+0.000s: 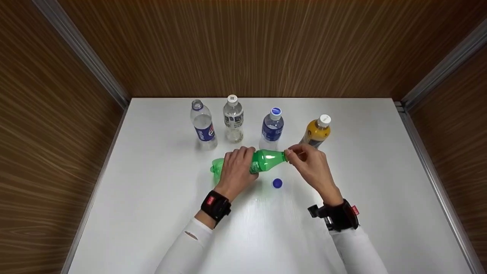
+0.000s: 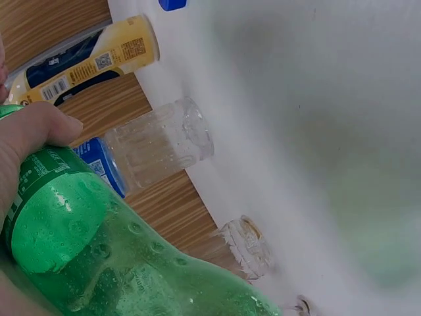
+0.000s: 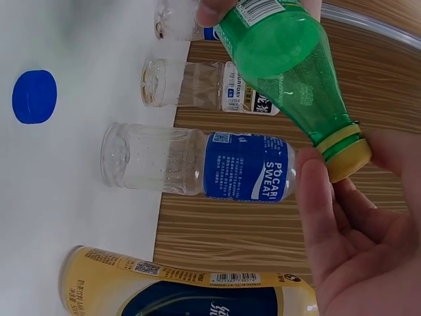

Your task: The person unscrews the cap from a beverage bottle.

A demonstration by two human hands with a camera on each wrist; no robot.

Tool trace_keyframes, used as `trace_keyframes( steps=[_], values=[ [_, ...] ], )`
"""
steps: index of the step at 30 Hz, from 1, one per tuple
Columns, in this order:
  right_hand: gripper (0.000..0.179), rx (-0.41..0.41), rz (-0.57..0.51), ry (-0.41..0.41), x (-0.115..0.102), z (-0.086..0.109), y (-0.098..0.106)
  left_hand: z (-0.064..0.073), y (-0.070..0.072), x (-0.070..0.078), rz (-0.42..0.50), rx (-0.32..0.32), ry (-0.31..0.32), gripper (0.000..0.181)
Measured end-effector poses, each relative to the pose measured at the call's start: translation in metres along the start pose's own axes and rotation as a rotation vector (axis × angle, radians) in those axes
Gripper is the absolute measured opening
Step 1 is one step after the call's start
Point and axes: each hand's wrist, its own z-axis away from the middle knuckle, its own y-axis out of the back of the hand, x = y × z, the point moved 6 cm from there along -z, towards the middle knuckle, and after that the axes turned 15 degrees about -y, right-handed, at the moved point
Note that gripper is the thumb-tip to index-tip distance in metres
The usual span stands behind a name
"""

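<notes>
A clear green plastic bottle (image 1: 269, 160) is tilted nearly on its side above the table, its neck towards the right. My left hand (image 1: 237, 167) grips it round the labelled middle. At the neck, my right hand (image 1: 314, 165) pinches the yellow bottle cap (image 3: 350, 161) between thumb and fingers. The cap sits on the bottle's mouth in the right wrist view. Below the bottle's neck, a loose blue cap (image 1: 277, 183) lies on the white tabletop.
Behind my hands stand an uncapped Pepsi bottle (image 1: 204, 129), a white-capped clear bottle (image 1: 233, 120), a blue-labelled Pocari Sweat bottle (image 1: 272, 129) and a yellow bottle (image 1: 318, 131) with a white cap. Wood-grain panels (image 1: 243, 49) enclose the white table (image 1: 152, 182) at the back and sides.
</notes>
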Motion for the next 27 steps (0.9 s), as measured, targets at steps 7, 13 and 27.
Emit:
trace_keyframes(
  steps=[7,13,27],
  values=[
    [0.030,-0.066,-0.068,0.090,-0.003,0.003,0.000,0.001,-0.001,-0.002,0.060,0.001,0.025,0.069],
    [0.031,-0.124,-0.149,0.131,-0.004,0.004,-0.003,0.002,-0.002,-0.004,0.104,-0.004,0.043,0.067],
    [0.031,-0.183,-0.264,0.268,-0.012,0.008,0.000,0.003,-0.005,-0.008,0.256,-0.017,0.090,0.063]
  ],
)
